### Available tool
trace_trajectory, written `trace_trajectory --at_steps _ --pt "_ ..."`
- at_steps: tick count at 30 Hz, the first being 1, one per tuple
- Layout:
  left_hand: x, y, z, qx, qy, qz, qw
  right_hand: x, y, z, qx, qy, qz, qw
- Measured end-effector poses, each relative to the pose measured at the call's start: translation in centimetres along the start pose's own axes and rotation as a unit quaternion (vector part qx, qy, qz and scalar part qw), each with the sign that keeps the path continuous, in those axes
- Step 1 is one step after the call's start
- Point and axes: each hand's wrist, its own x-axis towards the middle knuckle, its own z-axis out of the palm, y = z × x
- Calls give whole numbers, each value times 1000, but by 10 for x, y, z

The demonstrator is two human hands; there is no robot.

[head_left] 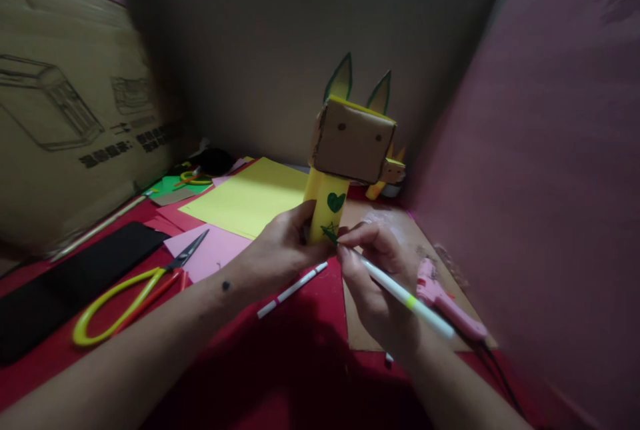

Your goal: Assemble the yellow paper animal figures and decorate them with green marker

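Note:
A cardboard figure [356, 143] has a boxy head with two dot eyes, two pointed ears edged in green and a yellow tube body. On the tube are a filled green heart [336, 202] and a green star outline below it. My left hand [283, 240] is wrapped round the tube from the left. A white marker with a lime band [395, 288] is pinched in my right hand [377, 277], its green tip touching the tube at the star.
Yellow-handled scissors [117, 303], a black flat object [75, 283] and coloured paper [250, 197] lie left. Another marker [293, 291] is in front. A pink glue gun [450, 307] lies right on cardboard; a smaller figure [393, 171] stands behind. A large box [75, 103] rises at left.

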Motion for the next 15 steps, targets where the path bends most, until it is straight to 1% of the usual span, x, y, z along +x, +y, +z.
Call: trace_trajectory --at_steps 6,15 --pt "-1 2 0 -4 17 -12 1000 1 -1 -2 -21 7 0 1000" --pt "-2 3 -1 0 9 -3 1000 3 -3 -1 -14 30 -9 999"
